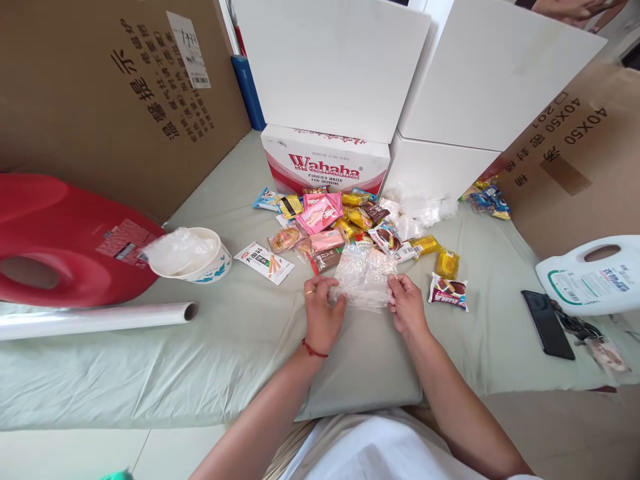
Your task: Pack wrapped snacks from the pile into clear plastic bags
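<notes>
A crinkled clear plastic bag [363, 293] is stretched between my two hands, in front of a heap of snacks. My left hand [323, 310], with a ring and a red cord bracelet, pinches its left edge. On the opposite edge, the thumb and fingers of my right hand [407, 303] are closed. Behind the bag lie pink wafer packets [320, 213], yellow-wrapped snacks [360, 217] and a blue-and-white cake packet [386, 237]. More crumpled clear plastic [423, 207] sits behind them at the right. A purple-and-white cake packet [449, 292] lies right of my right hand.
Left stand a paper tub [220, 260] with plastic in it, a film roll [100, 320] and a red jug [75, 233]. A Wahaha carton [325, 163] and white boxes stand behind. At right are a phone [547, 325] and a white detergent bottle [595, 277]. Another person's hands [570, 8] show top right.
</notes>
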Available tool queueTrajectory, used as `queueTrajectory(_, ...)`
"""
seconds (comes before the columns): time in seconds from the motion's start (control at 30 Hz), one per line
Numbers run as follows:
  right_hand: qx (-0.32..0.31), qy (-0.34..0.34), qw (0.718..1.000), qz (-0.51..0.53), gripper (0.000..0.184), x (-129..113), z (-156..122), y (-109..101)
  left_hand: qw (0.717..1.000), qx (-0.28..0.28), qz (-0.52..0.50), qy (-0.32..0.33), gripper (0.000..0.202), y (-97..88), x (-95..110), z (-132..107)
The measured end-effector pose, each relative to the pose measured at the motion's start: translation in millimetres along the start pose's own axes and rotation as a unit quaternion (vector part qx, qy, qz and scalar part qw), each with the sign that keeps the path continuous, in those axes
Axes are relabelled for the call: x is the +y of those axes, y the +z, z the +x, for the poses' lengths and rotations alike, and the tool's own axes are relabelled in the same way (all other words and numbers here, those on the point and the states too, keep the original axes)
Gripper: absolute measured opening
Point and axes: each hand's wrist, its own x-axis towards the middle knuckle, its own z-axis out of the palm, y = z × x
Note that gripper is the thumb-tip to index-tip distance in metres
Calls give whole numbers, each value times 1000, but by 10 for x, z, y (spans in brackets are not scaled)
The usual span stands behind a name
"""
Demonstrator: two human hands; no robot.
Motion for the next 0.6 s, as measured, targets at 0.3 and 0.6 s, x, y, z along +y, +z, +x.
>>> queueTrajectory(0.3,-58,-4,998,-16,46,36,-12,82,950,-141,130,247,46,-10,82,-70)
queueTrajectory(0.6,-86,-44,995,-9,59,12,-207,-54,973,-194,70,101,18,26,46,-81)
